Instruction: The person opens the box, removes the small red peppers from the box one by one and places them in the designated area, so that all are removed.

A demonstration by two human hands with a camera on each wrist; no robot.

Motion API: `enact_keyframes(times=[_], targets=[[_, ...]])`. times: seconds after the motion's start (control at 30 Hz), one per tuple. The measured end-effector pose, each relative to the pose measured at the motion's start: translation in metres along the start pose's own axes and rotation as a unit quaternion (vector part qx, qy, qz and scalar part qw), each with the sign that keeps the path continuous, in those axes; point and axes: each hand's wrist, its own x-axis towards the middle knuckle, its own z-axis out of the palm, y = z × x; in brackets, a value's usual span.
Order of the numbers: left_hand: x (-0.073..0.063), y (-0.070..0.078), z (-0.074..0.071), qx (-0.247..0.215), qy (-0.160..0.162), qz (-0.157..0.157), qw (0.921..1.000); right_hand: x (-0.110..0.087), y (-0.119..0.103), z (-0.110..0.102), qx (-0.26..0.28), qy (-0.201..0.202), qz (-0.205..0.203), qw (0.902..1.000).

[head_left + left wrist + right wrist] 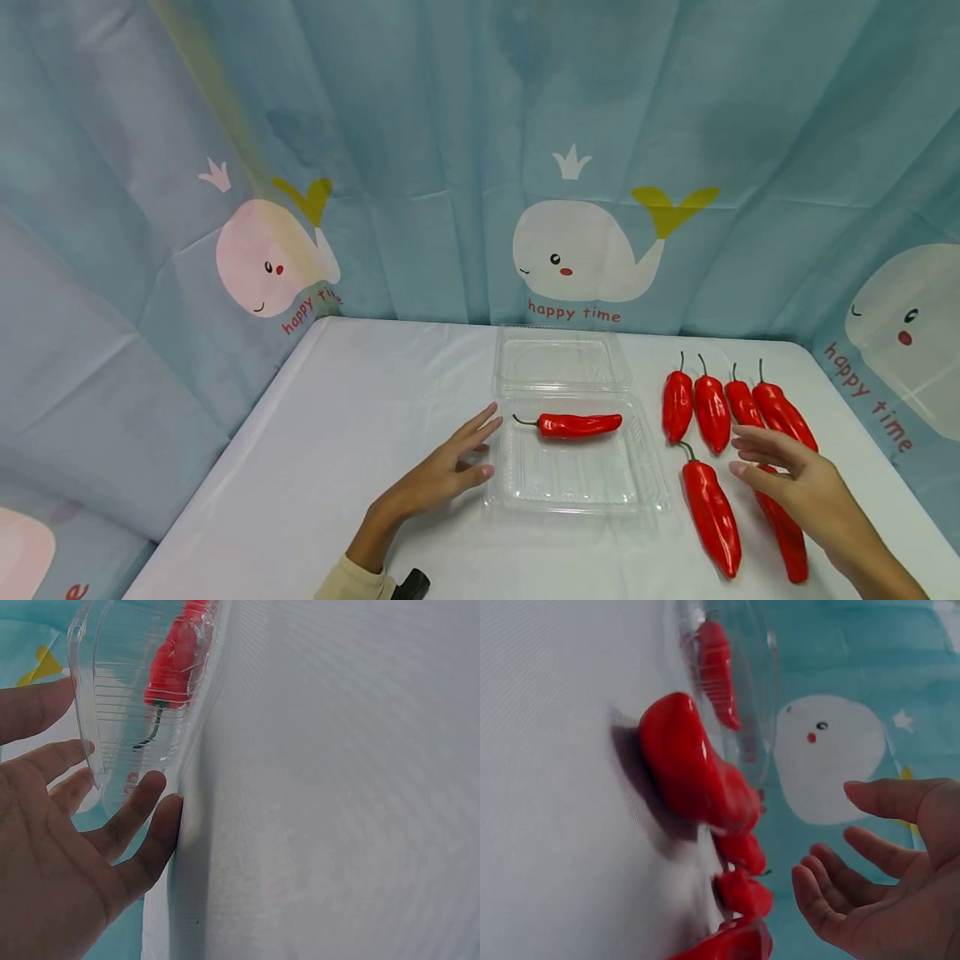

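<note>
A clear plastic clamshell box (577, 492) lies opened on the table, its lid (558, 358) folded back away from me. Inside its base one red chili pepper (577, 426) lies crosswise, stem to the left. My left hand (446, 471) is at the box's left side, fingers spread and holding nothing; whether it touches the rim I cannot tell. Over the loose peppers at the right hovers my right hand (802, 483), fingers relaxed with nothing in them. It partly hides a red pepper (783, 533) beneath it. Another pepper (711, 517) lies between that hand and the box.
Several more red peppers (678, 407) stand in a row at the back right, stems pointing away. A white cloth (315, 467) covers the table. Blue curtains (420, 167) printed with whales surround its back and sides.
</note>
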Motion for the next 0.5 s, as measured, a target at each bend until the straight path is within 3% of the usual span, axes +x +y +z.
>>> enact_keyframes(times=[0.2,0.5], targets=[[-0.001,0.002,0.0,-0.002,-0.002,-0.001,1.0,-0.002,-0.02,0.015,0.007,0.006,-0.062,0.998],[-0.001,0.002,0.0,-0.001,-0.002,0.0,1.0,-0.001,-0.045,0.037,0.073,-0.026,-0.132,0.9882]])
